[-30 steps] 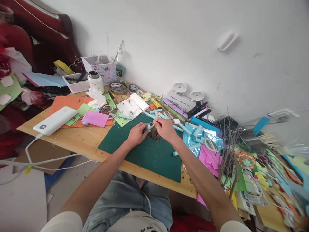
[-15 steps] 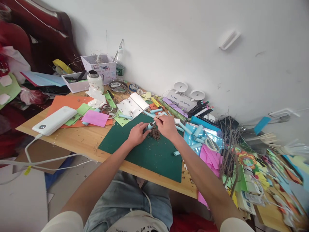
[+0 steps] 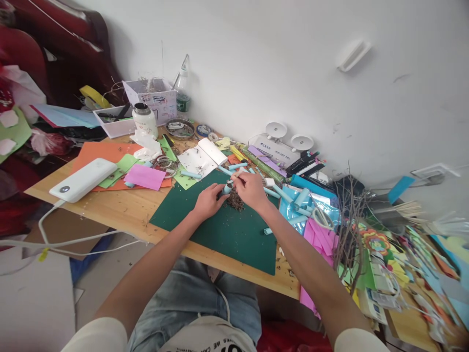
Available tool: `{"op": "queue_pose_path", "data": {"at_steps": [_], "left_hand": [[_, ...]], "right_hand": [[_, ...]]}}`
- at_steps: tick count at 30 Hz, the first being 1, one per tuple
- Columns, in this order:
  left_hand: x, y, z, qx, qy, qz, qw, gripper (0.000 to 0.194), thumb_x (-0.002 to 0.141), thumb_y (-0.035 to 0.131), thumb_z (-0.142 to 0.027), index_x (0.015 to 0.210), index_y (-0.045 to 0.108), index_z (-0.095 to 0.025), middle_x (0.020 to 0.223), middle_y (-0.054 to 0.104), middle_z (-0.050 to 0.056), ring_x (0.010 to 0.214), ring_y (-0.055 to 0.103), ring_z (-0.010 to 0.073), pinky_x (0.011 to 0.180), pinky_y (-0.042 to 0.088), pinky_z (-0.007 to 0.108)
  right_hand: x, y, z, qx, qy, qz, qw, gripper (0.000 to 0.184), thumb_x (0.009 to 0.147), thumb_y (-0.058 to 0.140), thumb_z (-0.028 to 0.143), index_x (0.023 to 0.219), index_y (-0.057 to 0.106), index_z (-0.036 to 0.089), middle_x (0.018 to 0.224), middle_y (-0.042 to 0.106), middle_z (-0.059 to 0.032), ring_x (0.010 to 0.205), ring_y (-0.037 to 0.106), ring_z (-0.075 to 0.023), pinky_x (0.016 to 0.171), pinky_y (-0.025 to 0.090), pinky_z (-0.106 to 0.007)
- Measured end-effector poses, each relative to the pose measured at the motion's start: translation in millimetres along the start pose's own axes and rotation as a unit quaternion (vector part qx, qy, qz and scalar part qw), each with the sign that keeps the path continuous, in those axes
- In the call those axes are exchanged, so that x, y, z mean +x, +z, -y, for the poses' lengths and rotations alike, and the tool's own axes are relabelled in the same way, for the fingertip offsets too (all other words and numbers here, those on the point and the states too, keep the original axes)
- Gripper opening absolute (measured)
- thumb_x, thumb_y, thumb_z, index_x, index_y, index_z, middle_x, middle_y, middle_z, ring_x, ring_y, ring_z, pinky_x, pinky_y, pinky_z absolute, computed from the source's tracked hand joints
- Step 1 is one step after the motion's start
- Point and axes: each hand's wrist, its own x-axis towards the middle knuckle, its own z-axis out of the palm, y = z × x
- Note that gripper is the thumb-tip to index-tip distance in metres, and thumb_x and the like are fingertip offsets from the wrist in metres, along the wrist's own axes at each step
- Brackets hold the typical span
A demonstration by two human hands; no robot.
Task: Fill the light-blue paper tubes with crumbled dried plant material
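Observation:
My left hand (image 3: 209,201) is closed around a short light-blue paper tube (image 3: 227,187), its mouth facing up and toward the right. At that mouth, my right hand (image 3: 252,189) pinches something thin and small, mostly hidden by the fingers. A pile of brown dried plant bits (image 3: 235,200) lies just beneath the hands on the dark green cutting mat (image 3: 220,244). Several more blue paper tubes lie around the mat, among them one tube (image 3: 269,231) at its right edge and one tube (image 3: 191,174) on green paper at the left.
On the left of the wooden table (image 3: 139,222) are a white power bank (image 3: 83,180), coloured paper and an uncapped white bottle (image 3: 145,120). White-handled scissors (image 3: 322,217), pink paper (image 3: 318,239) and bare twigs (image 3: 351,215) crowd the right. A white box (image 3: 273,150) leans at the wall.
My right hand has shifted slightly left and up over the tube's mouth, covering more of the thin thing. My left hand stays around the tube. The view has tilted a little.

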Motion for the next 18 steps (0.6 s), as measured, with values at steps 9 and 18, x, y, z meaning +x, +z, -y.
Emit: {"op": "queue_pose_path", "data": {"at_steps": [9,18], "left_hand": [[-0.2,0.0,0.5,-0.006,-0.004,0.006,1.000,0.027,0.092,0.049,-0.042,0.108,0.061,-0.024,0.090,0.059,0.005,0.078,0.057,0.0187,0.064,0.042,0.027],[0.4,0.7,-0.2,0.002,0.000,0.001,1.000,0.026,0.092,0.049,-0.042,0.106,0.061,-0.023,0.087,0.057,0.004,0.074,0.055,0.0180,0.062,0.039,0.027]], "right_hand": [[-3.2,2.6,-2.5,0.020,0.019,0.003,1.000,0.032,0.090,0.050,0.028,0.060,0.057,0.020,0.054,0.059,-0.0006,0.053,0.052,-0.0148,0.057,0.037,-0.027],[-1.9,-1.9,4.2,-0.015,0.008,-0.012,1.000,0.030,0.089,0.052,0.026,0.060,0.057,0.020,0.051,0.054,0.0012,0.048,0.045,-0.0127,0.055,0.032,-0.027]]}}
